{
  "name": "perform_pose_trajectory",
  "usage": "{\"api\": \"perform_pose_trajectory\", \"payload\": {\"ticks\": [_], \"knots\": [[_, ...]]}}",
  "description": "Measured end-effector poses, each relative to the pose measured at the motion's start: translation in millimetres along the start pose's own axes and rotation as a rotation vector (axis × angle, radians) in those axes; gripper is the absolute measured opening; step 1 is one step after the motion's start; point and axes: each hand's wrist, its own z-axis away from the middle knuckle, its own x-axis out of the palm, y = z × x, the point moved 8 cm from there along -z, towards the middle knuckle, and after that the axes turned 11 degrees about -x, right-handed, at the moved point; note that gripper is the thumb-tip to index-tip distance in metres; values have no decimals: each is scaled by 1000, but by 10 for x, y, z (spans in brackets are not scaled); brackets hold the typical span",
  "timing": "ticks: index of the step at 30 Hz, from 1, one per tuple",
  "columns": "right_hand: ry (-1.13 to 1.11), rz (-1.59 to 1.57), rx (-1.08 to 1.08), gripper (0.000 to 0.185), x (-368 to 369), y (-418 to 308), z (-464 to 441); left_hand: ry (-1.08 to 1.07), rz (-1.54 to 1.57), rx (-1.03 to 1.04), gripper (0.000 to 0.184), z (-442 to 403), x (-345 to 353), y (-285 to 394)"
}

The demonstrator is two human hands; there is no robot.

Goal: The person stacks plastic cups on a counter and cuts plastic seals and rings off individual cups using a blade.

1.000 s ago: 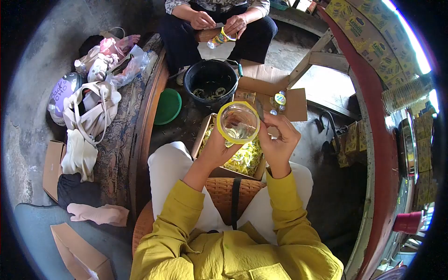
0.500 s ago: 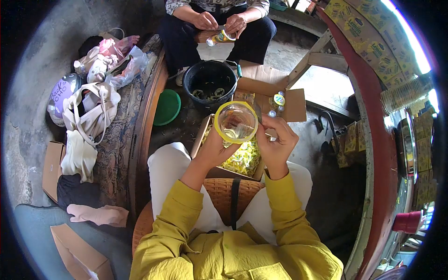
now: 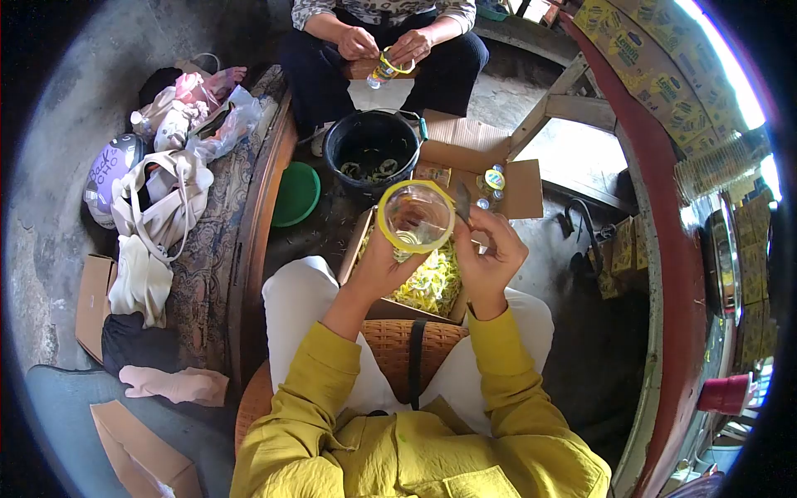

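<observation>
A clear plastic cup with a yellow rim is in my left hand, its round mouth facing up toward me. My fingers wrap round its side. My right hand pinches a small knife, whose dark blade points away from me just right of the rim. Below both hands, between my knees, a cardboard box holds a heap of yellow strips.
Across from me a person holds a similar yellow-rimmed cup. Between us stand a black bucket with ring-shaped scraps inside, a green basin and an open carton with cups. A wooden frame rises at right; bags lie left.
My cup has shifted slightly left, and the knife blade shows more clearly beside its rim. The person opposite has moved their cup left and tilted it more upright.
</observation>
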Motion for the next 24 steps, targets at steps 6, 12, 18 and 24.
{"api": "perform_pose_trajectory", "payload": {"ticks": [6, 12, 18, 24], "knots": [[14, 17, -55, 17, 44, -103, 16, 68, -4, 24, 53, -22, -105, 64], [-9, 28, -34, 17, 78, -108, 43, 77, 39, -16, 56, -3, -101, 24], [21, 47, -48, 18, 54, -142, 4, -24, -91, -5, 65, 10, -12, -27], [-42, -39, 23, 23, 39, 30, 59, -78, -46, 25, 62, 26, 43, 42]]}}
